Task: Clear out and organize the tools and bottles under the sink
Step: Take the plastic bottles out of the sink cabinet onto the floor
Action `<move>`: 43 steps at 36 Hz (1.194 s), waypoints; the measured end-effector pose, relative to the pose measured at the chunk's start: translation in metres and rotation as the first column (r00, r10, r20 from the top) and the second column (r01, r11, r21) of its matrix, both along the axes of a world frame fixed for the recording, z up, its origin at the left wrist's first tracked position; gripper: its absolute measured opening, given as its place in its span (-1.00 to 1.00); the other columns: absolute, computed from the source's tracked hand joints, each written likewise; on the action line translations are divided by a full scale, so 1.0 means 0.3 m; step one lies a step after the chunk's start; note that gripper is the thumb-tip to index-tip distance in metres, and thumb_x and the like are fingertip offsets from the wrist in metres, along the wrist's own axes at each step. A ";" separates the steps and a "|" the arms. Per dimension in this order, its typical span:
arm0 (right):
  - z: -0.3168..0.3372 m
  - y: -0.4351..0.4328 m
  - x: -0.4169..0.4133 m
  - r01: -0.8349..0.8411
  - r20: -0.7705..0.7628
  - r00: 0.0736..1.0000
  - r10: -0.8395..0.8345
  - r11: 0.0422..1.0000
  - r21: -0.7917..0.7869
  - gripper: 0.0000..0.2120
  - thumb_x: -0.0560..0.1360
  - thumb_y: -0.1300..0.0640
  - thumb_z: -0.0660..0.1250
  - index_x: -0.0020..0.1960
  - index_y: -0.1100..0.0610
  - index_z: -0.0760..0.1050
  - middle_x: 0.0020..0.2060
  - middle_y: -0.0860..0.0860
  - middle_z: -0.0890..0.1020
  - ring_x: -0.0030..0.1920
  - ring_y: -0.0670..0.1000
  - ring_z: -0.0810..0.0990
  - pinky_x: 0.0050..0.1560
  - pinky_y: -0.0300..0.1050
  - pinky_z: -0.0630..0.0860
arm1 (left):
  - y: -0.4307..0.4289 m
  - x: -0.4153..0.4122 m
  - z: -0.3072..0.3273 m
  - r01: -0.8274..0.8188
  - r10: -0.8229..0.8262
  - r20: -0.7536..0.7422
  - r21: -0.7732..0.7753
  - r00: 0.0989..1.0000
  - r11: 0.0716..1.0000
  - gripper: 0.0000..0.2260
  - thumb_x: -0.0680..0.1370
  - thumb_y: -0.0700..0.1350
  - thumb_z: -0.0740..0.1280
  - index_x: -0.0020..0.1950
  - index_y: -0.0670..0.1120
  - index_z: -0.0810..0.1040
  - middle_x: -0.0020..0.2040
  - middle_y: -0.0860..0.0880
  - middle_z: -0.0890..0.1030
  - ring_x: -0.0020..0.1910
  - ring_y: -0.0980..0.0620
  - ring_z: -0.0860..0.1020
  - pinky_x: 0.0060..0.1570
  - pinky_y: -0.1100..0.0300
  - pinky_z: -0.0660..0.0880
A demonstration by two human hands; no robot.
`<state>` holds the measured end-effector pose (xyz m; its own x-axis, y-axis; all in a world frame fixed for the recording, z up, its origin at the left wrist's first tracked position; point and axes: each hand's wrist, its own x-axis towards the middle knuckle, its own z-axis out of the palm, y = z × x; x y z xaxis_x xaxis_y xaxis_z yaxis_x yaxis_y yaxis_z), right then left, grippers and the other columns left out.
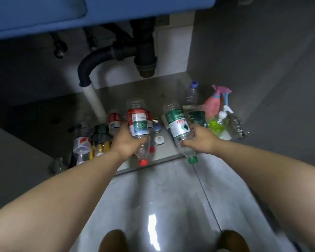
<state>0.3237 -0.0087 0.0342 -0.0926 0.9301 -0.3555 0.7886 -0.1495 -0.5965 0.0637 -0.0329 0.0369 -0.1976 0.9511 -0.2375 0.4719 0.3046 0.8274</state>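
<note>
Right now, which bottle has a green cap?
The green-label bottle gripped by the right hand; the red-label bottle in the left hand has a red cap.

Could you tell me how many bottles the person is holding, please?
2: a red-labelled water bottle in the left hand and a green-labelled water bottle in the right hand. Nothing else seems held.

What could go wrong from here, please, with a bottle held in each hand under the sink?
With the left hand gripping the red-capped bottle and the right hand gripping the green-capped bottle, neither is free to catch anything. The pump bottle and pink spray bottle standing close beside the right hand could be knocked over.
</note>
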 end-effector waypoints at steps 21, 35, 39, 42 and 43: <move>-0.502 -0.417 0.527 0.305 0.098 0.952 -0.289 0.898 -0.316 -0.47 0.40 -0.03 0.54 0.15 -0.05 0.25 0.07 0.06 0.60 -0.01 0.10 0.65 0.06 0.12 0.63 | -0.341 0.596 -0.424 0.372 -0.163 0.409 -0.506 0.898 0.778 -0.58 0.50 -0.01 0.54 0.29 0.02 0.48 0.19 -0.08 0.62 0.10 -0.08 0.65 0.00 -0.08 0.68; -0.669 -0.410 0.508 0.370 0.268 0.894 -0.360 0.929 0.013 -0.35 0.53 0.09 0.41 0.52 0.01 0.17 0.34 0.13 0.40 0.31 0.17 0.44 0.25 0.11 0.50 | -0.227 0.709 -0.689 0.254 -0.063 0.350 -0.533 0.935 0.807 -0.53 0.53 -0.05 0.50 0.37 -0.13 0.46 0.15 -0.16 0.64 0.09 -0.16 0.65 0.07 -0.07 0.65; -0.679 -0.467 0.495 0.375 0.308 0.867 -0.393 0.919 0.118 -0.32 0.50 0.09 0.42 0.53 0.07 0.18 0.34 0.15 0.36 0.31 0.17 0.41 0.28 0.12 0.49 | -0.203 0.742 -0.710 0.270 -0.106 0.357 -0.450 0.928 0.851 -0.53 0.53 -0.16 0.48 0.42 -0.14 0.45 0.24 -0.15 0.62 0.17 -0.12 0.63 0.25 -0.13 0.57; -0.699 -0.523 0.484 0.466 0.271 0.840 -0.469 0.881 0.083 -0.28 0.49 0.06 0.44 0.53 0.00 0.15 0.37 0.13 0.31 0.33 0.18 0.41 0.26 0.16 0.52 | -0.207 0.758 -0.712 0.274 -0.084 0.427 -0.407 0.900 0.871 -0.51 0.53 -0.23 0.47 0.44 -0.11 0.44 0.27 -0.11 0.61 0.23 -0.10 0.61 0.29 -0.15 0.55; -0.704 -0.534 0.484 0.514 0.237 0.827 -0.510 0.856 0.050 -0.29 0.49 0.05 0.44 0.52 -0.04 0.14 0.37 0.13 0.30 0.33 0.19 0.43 0.24 0.16 0.53 | -0.210 0.762 -0.711 0.274 -0.081 0.442 -0.394 0.893 0.877 -0.49 0.54 -0.23 0.47 0.45 -0.07 0.42 0.28 -0.10 0.61 0.24 -0.09 0.60 0.29 -0.17 0.54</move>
<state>0.4690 -0.1689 -0.1769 0.4832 0.8148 -0.3203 0.7114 -0.5786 -0.3989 0.2922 -0.0960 -0.1764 0.1689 0.7382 -0.6532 0.2107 0.6203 0.7555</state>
